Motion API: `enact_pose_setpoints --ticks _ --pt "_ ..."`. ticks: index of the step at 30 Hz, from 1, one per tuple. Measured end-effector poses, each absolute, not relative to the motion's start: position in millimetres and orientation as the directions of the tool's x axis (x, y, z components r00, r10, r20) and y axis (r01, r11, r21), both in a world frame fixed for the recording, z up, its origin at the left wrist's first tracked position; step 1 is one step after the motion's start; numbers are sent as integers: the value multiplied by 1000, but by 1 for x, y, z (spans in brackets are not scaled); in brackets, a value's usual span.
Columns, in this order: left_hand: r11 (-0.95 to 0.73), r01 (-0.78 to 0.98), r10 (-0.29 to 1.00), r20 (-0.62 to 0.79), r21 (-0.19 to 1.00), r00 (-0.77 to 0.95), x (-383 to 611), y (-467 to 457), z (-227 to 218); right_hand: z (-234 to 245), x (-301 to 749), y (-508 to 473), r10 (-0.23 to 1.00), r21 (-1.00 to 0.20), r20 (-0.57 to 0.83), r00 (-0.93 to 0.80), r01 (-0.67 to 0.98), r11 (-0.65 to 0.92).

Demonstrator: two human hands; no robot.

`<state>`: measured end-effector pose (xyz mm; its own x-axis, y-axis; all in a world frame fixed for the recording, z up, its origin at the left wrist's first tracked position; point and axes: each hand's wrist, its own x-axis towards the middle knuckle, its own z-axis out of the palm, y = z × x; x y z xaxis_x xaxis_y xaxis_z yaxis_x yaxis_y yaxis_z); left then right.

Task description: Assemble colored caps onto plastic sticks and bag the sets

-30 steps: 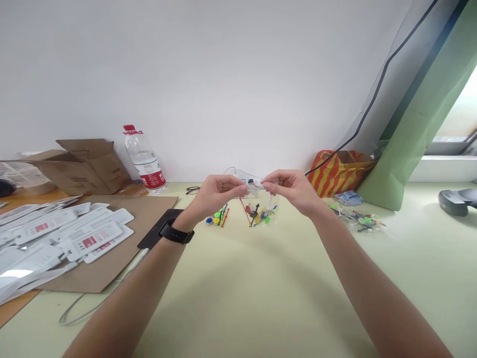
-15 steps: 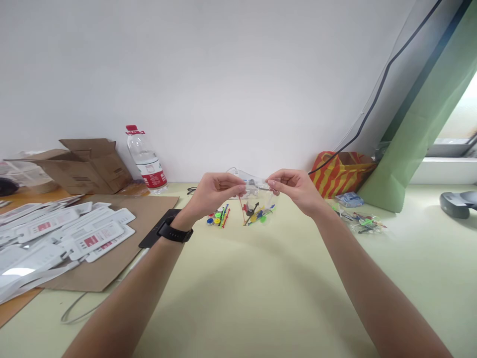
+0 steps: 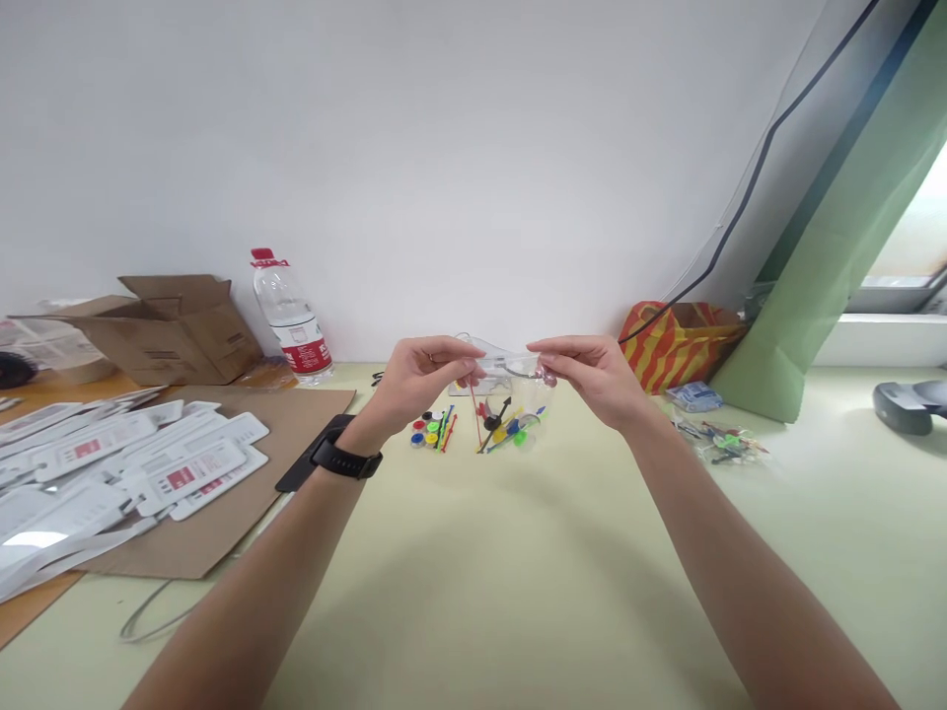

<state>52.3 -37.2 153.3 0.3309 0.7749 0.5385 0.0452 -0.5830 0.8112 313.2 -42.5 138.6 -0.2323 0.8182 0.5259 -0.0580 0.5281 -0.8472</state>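
Note:
Both hands pinch the upper edge of a clear plastic bag (image 3: pixel 534 398), one at each side. My left hand (image 3: pixel 429 380), with a black watch (image 3: pixel 346 452) at the wrist, grips the left end between thumb and fingers. At the right end, my right hand (image 3: pixel 592 380) pinches the same edge. Small coloured plastic pieces (image 3: pixel 506 426), among them a black arrow shape and red, yellow, blue and green parts, show inside or behind the clear film. Left of them on the table lie small round discs (image 3: pixel 424 433) and thin coloured sticks (image 3: pixel 447 430).
On the left are white tags (image 3: pixel 184 473) on a cardboard sheet (image 3: pixel 184 557), an open carton (image 3: pixel 184 340) and a plastic bottle (image 3: pixel 292 320). To the right lie another bag of parts (image 3: pixel 729 443), a blue packet (image 3: pixel 693 396) and a striped bag (image 3: pixel 651 345).
My hands have drawn slightly apart, stretching the bag's top edge between them. The pieces seen through the film have shifted a little.

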Motion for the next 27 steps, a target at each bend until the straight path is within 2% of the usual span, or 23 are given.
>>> enact_pose_setpoints --ticks 7,13,18,27 --pt "-532 -15 815 517 847 261 55 -37 150 139 310 -45 800 -828 557 -222 -84 554" --pt "-614 124 780 575 780 245 57 -42 153 143 304 -49 774 -783 597 -210 55 619" --pt "-646 232 759 580 727 297 53 -38 152 141 303 -47 754 -756 625 -203 85 650" --pt "-583 59 788 547 810 284 58 -42 155 140 304 -46 758 -764 635 -150 22 644"
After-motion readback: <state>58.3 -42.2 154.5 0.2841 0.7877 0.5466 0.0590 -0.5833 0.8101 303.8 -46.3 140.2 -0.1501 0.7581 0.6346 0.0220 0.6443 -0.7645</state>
